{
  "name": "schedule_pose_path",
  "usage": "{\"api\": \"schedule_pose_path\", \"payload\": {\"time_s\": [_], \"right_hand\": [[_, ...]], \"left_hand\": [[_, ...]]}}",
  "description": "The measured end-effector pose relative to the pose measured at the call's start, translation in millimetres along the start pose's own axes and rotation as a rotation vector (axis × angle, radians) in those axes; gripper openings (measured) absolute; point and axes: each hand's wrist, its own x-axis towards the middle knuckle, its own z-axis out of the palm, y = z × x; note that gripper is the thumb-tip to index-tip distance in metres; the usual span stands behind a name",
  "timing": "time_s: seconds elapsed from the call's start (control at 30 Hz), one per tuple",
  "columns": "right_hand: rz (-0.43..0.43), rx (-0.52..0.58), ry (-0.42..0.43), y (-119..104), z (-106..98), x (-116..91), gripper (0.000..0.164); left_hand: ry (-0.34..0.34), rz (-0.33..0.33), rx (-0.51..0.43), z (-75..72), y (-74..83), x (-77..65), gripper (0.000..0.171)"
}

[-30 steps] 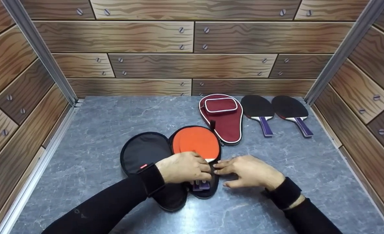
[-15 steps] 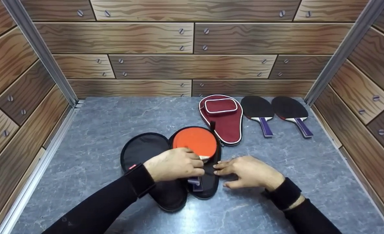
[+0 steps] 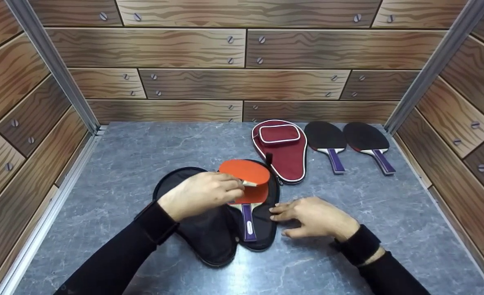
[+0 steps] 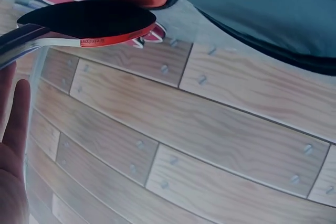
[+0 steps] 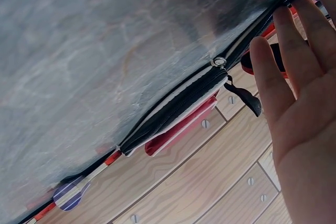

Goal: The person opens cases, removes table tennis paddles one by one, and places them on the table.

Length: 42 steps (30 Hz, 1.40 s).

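Observation:
In the head view my left hand [image 3: 203,193] grips the handle of a table tennis paddle [image 3: 244,170], raised and tilted, orange face up. The left wrist view shows that paddle's black underside [image 4: 92,20] and part of the hand [image 4: 13,148]. Beneath it a second orange paddle with a purple handle [image 3: 248,219] lies in the right half of an unzipped black paddle case [image 3: 209,239]. My right hand [image 3: 311,217] has its fingertips at the case's right edge, fingers extended. The right wrist view shows this hand [image 5: 307,114] beside the case's zipper pull [image 5: 219,62].
A red paddle case [image 3: 285,157] with white piping lies behind the black case, close against its far right edge. Two black-faced paddles, one nearer [image 3: 326,136] and one farther right [image 3: 366,136], lie beyond. Wood-patterned walls [image 3: 242,47] enclose the grey marbled table [image 3: 114,196].
My left hand has lifted the upper paddle up and to the left off the other, tilting it. The lower paddle's handle has come into sight. My right hand stays in place.

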Motion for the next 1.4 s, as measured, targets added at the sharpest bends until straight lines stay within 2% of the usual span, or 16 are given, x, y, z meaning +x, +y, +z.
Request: {"api": "schedule_pose_path", "payload": {"time_s": [0.13, 0.33, 0.5, 0.73, 1.03, 1.17, 1.4], "right_hand": [[0.002, -0.011, 0.005, -1, 0, 0, 0.046], [-0.002, -0.061, 0.025, -3, 0, 0, 0.047], [-0.001, -0.104, 0.044, -4, 1, 1, 0.049], [0.026, -0.141, 0.07, -4, 2, 1, 0.057], [0.056, -0.131, 0.063, -6, 3, 1, 0.06], [0.059, -0.125, 0.059, -5, 3, 2, 0.06], [0.066, -0.113, 0.046, -5, 4, 2, 0.059]], "left_hand": [[0.011, -0.093, -0.032, -5.1, -5.7, -6.4, 0.027], [0.028, -0.242, -0.152, -8.2, -13.9, -16.9, 0.035], [0.105, -0.28, -0.199, -5.9, -22.4, -27.6, 0.032], [0.209, -0.304, -0.157, -6.9, -37.2, -44.0, 0.027], [0.253, -0.38, -0.152, -3.4, -61.6, -70.2, 0.033], [0.26, -0.452, -0.184, -0.1, -71.1, -83.4, 0.032], [0.247, -0.634, -0.279, 5.8, -87.1, -107.4, 0.031]]}}
